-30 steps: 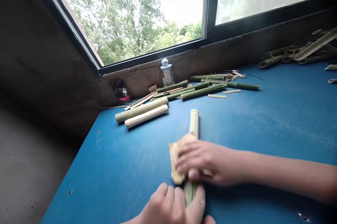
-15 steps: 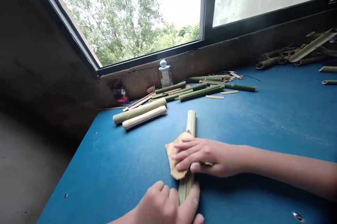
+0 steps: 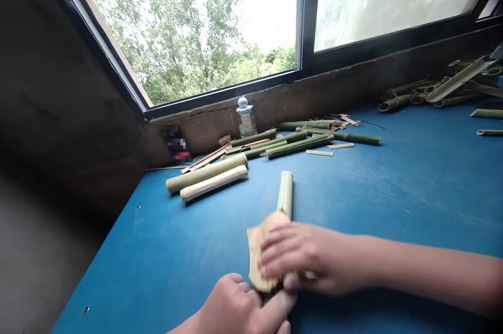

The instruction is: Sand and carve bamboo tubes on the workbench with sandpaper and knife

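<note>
A pale green bamboo piece (image 3: pixel 286 191) lies lengthwise on the blue table, its far end pointing toward the window. My right hand (image 3: pixel 301 255) is closed over a tan, ragged-edged sheet of sandpaper (image 3: pixel 257 253), pressing it round the middle of the bamboo; the thumb is on the near side. My left hand (image 3: pixel 245 307) grips the bamboo's near end, fingers curled and thumb along it, close to the sandpaper's lower edge. Both hands cover the bamboo's near half. My right hand is slightly blurred by motion.
A thick bamboo tube (image 3: pixel 208 173) and a peeled pale stick (image 3: pixel 214 184) lie at the back left. Behind them are several green bamboo lengths (image 3: pixel 298 145) and a clear jar (image 3: pixel 246 122) by the wall. More bamboo pieces (image 3: pixel 456 82) are piled at the far right, under the window.
My right hand has slid the sandpaper down the bamboo toward me, close to my left hand. My left hand still holds the near end. The view has tilted slightly.
</note>
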The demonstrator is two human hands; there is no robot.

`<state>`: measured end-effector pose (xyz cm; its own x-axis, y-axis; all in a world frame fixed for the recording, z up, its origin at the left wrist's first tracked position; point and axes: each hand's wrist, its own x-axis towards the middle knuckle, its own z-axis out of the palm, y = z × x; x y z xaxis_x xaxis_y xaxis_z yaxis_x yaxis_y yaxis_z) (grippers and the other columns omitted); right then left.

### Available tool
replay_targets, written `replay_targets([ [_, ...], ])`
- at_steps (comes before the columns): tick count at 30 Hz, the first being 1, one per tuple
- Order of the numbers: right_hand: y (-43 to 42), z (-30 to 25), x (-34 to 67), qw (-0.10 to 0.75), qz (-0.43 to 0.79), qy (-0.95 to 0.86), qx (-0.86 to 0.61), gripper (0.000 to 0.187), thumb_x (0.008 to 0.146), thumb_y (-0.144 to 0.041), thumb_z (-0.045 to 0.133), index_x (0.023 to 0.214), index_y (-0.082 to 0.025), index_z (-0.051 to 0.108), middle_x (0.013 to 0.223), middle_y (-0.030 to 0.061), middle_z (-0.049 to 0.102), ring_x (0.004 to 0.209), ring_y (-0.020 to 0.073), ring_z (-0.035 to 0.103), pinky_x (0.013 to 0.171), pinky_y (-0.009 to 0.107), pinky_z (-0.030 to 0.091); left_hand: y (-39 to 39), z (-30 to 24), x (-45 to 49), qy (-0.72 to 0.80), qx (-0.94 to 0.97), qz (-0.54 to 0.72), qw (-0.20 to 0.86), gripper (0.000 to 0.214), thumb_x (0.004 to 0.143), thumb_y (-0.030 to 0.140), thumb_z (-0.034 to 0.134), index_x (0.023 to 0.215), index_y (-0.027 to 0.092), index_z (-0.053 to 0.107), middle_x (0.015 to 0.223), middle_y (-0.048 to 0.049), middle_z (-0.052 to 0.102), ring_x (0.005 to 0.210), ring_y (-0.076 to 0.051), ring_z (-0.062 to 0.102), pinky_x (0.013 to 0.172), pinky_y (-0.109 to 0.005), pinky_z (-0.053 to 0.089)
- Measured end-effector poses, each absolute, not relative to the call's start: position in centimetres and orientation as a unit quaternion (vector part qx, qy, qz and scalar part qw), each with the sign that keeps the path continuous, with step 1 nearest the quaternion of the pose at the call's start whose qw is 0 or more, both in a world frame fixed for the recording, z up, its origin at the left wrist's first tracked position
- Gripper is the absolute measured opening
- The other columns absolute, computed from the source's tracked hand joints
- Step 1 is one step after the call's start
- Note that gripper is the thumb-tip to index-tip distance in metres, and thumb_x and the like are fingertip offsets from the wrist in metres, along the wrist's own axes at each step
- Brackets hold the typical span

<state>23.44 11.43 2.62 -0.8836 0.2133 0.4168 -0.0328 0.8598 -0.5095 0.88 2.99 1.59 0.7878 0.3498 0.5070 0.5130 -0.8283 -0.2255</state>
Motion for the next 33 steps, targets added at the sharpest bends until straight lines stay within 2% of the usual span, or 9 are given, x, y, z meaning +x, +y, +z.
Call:
replay_targets([
  [2, 12.4, 2.5, 23.8, 0.243, 0.245, -0.937, -0.045, 0.032, 0.099, -0.029, 0.052, 0.127, -0.019, 0.065, 0.122, 0.0078, 0.072, 0.124, 0.0183, 0.060, 0.114, 0.033, 0.039, 3.1, 1.5, 0.9, -0.236, -0.922, -0.230, 0.202, 0.041, 0.102, 0.028, 0.026, 0.102, 0.023, 0.066, 0.043, 0.0054, 0.048, 0.030, -0.014, 0.044, 0.033, -0.031, 0.028],
  [5, 17.7, 2.0, 26.5, 0.310, 0.158, -0.916, -0.201, 0.029, 0.101, -0.030, 0.048, 0.118, -0.023, 0.070, 0.117, 0.0069, 0.074, 0.117, 0.0204, 0.064, 0.107, 0.037, 0.047, 3.0, 1.7, 1.0, -0.242, -0.924, -0.217, 0.200, 0.044, 0.102, 0.027, 0.023, 0.106, 0.022, 0.067, 0.041, 0.0062, 0.044, 0.027, -0.014, 0.039, 0.033, -0.031, 0.028],
  [8, 20.0, 1.7, 28.1, 0.340, 0.132, -0.891, -0.271, 0.032, 0.101, -0.030, 0.046, 0.117, -0.019, 0.070, 0.120, 0.0130, 0.071, 0.125, 0.0268, 0.059, 0.110, 0.047, 0.043, 2.8, 2.0, 1.0, -0.253, -0.930, -0.211, 0.165, 0.041, 0.097, 0.026, 0.029, 0.113, 0.019, 0.066, 0.047, 0.0044, 0.050, 0.032, -0.014, 0.044, 0.036, -0.031, 0.031],
  [12, 13.7, 2.4, 25.0, 0.278, 0.194, -0.937, -0.092, 0.029, 0.099, -0.022, 0.049, 0.120, -0.019, 0.068, 0.116, 0.0089, 0.074, 0.115, 0.0191, 0.065, 0.114, 0.036, 0.041, 2.7, 2.0, 0.9, -0.253, -0.928, -0.217, 0.164, 0.037, 0.095, 0.026, 0.034, 0.110, 0.021, 0.067, 0.049, 0.0042, 0.052, 0.033, -0.015, 0.045, 0.037, -0.032, 0.032],
  [16, 11.3, 2.4, 23.5, 0.251, 0.226, -0.941, -0.013, 0.033, 0.100, -0.024, 0.047, 0.126, -0.014, 0.063, 0.122, 0.0103, 0.072, 0.123, 0.0189, 0.061, 0.115, 0.032, 0.040, 2.9, 1.9, 0.8, -0.255, -0.930, -0.216, 0.155, 0.037, 0.097, 0.028, 0.032, 0.108, 0.022, 0.067, 0.052, 0.0028, 0.055, 0.037, -0.015, 0.050, 0.038, -0.032, 0.032],
  [19, 16.2, 1.3, 25.6, 0.309, 0.158, -0.924, -0.160, 0.028, 0.101, -0.028, 0.047, 0.117, -0.021, 0.069, 0.113, 0.0067, 0.074, 0.114, 0.0194, 0.064, 0.105, 0.034, 0.047, 2.9, 1.9, 0.9, -0.257, -0.932, -0.211, 0.146, 0.039, 0.095, 0.027, 0.032, 0.113, 0.020, 0.066, 0.048, 0.0044, 0.050, 0.032, -0.015, 0.044, 0.037, -0.032, 0.030],
  [23, 19.5, 0.8, 27.1, 0.352, 0.118, -0.887, -0.274, 0.031, 0.102, -0.030, 0.044, 0.115, -0.018, 0.069, 0.116, 0.0139, 0.070, 0.118, 0.0270, 0.060, 0.105, 0.047, 0.046, 2.7, 1.9, 1.0, -0.247, -0.925, -0.221, 0.185, 0.040, 0.094, 0.027, 0.033, 0.112, 0.018, 0.067, 0.047, 0.0041, 0.048, 0.031, -0.015, 0.040, 0.036, -0.032, 0.029],
  [29, 10.5, 2.6, 23.1, 0.257, 0.287, -0.921, -0.062, 0.028, 0.099, -0.021, 0.049, 0.122, -0.017, 0.066, 0.118, 0.0094, 0.073, 0.119, 0.0198, 0.062, 0.113, 0.037, 0.041, 2.5, 1.9, 1.2, -0.250, -0.916, -0.233, 0.208, 0.042, 0.099, 0.030, 0.028, 0.100, 0.022, 0.069, 0.049, 0.0019, 0.052, 0.034, -0.016, 0.045, 0.037, -0.033, 0.031],
  [33, 11.4, 2.8, 24.0, 0.346, 0.362, -0.848, -0.176, 0.031, 0.103, -0.033, 0.044, 0.106, -0.016, 0.070, 0.098, 0.0071, 0.076, 0.093, 0.0192, 0.070, 0.085, 0.030, 0.056, 2.5, 2.0, 1.3, -0.248, -0.915, -0.217, 0.231, 0.054, 0.103, 0.046, 0.024, 0.104, 0.020, 0.070, 0.046, 0.0018, 0.048, 0.033, -0.017, 0.041, 0.036, -0.033, 0.029],
])
